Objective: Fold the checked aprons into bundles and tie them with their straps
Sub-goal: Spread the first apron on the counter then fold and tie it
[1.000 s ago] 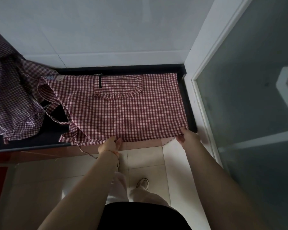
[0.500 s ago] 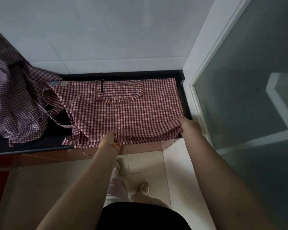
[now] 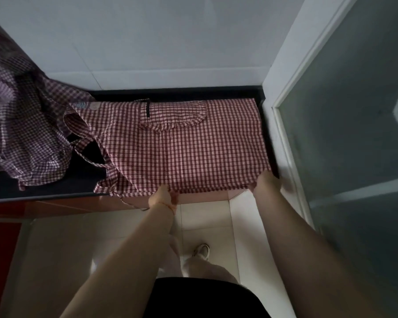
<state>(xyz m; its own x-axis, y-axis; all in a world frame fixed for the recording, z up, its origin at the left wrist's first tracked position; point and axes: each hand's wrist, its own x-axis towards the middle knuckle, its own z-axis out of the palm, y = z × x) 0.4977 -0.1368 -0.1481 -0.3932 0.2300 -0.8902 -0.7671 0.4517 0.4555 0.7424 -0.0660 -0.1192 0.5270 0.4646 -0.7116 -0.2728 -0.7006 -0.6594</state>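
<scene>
A red-and-white checked apron lies spread flat on the black counter, its pocket toward the wall and its straps looping off the left side. My left hand pinches the apron's near edge at about the middle. My right hand grips the near right corner. A thin strap end dangles over the counter's front edge beside my left hand.
A heap of more checked aprons sits on the counter at the left. A white tiled wall stands behind, and a white-framed glass door closes off the right. Pale floor tiles lie below.
Both hands kept hold of the near edge; half a second ago it was lifted a little toward the wall, and now it lies back at the counter's front edge.
</scene>
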